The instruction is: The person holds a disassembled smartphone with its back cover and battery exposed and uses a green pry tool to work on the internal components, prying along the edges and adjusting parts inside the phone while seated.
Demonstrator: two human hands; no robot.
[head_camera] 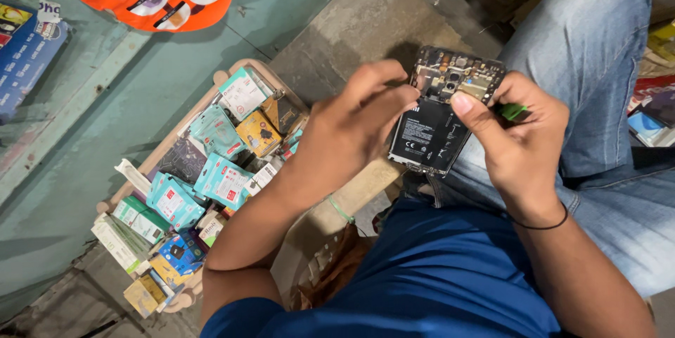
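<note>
We hold the opened phone [441,117] upright in our right hand [517,145], grip closed; our left hand [355,124], fingers pinched, touches its upper-left edge.

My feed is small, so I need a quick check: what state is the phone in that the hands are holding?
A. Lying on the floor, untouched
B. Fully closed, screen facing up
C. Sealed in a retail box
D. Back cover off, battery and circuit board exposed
D: the phone shows its black battery and bare circuit board at the top, held between the left hand and the right hand above the lap.
</note>
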